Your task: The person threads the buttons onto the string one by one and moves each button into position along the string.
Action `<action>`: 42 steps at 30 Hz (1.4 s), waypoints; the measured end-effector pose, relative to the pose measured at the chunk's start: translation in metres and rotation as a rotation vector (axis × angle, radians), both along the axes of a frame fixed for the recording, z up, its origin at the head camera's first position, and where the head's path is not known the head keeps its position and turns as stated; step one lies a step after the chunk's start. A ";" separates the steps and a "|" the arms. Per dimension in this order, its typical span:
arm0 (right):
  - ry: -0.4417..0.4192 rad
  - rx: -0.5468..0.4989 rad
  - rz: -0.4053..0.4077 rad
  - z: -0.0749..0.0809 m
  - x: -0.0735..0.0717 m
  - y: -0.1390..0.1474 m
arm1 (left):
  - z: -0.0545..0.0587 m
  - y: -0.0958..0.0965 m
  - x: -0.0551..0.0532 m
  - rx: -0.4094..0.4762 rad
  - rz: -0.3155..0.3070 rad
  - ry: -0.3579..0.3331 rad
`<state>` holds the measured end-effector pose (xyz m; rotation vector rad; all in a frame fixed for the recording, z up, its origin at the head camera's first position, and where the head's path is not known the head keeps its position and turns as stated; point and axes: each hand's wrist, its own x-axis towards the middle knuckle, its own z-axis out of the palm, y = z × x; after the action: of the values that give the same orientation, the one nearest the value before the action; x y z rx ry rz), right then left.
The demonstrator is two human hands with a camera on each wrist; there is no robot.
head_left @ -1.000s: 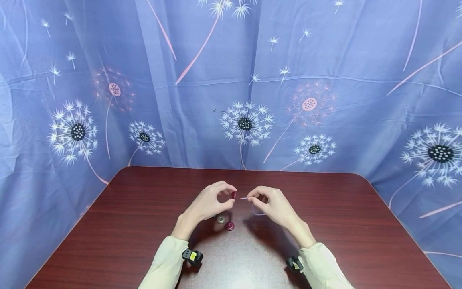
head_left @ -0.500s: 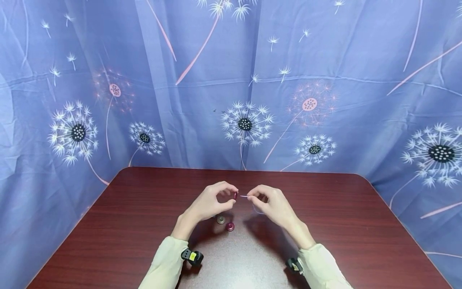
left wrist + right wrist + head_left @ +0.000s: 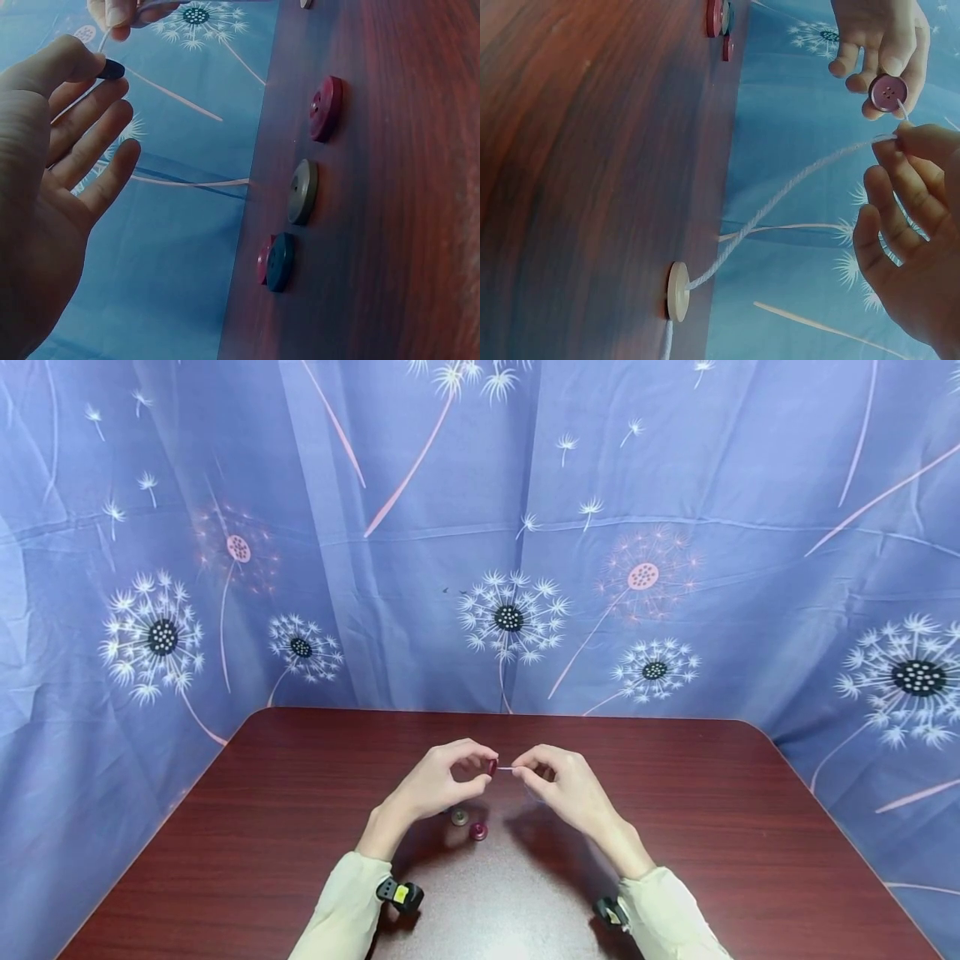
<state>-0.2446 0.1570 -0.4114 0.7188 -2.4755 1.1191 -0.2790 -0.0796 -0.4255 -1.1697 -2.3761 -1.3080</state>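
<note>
Between thumb and fingers, my left hand (image 3: 435,782) pinches a dark red four-hole button (image 3: 889,93) on edge above the table. Facing it, my right hand (image 3: 567,783) pinches a pale lilac cord (image 3: 780,196) close to its end, and the cord's tip meets the button at one of its holes. From the right fingers the cord hangs down to a cream button (image 3: 678,292) that is strung on it at the table. In the left wrist view, the held button (image 3: 112,70) looks nearly black and edge-on beneath the thumb.
Below the left hand lie loose buttons on the dark wood table (image 3: 300,877): a crimson one (image 3: 326,109), an olive-grey one (image 3: 304,193), a dark teal one (image 3: 280,262) and a red one (image 3: 262,262) partly behind it. A blue dandelion-print curtain (image 3: 405,635) hangs behind.
My left hand has shifted slightly right with the button, closing the small gap to the cord's tip. The right hand has barely moved.
</note>
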 end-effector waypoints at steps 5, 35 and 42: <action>0.011 0.008 -0.011 0.000 0.000 -0.001 | 0.000 0.000 0.001 -0.005 -0.006 -0.016; 0.014 0.026 0.016 -0.001 0.000 -0.003 | 0.000 0.004 0.002 -0.012 -0.044 -0.022; 0.009 0.032 0.017 -0.003 -0.001 -0.003 | 0.000 0.005 0.002 -0.019 -0.049 -0.030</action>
<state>-0.2452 0.1536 -0.4143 0.7536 -2.4897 1.0815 -0.2769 -0.0750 -0.4253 -1.2301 -2.4010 -1.3298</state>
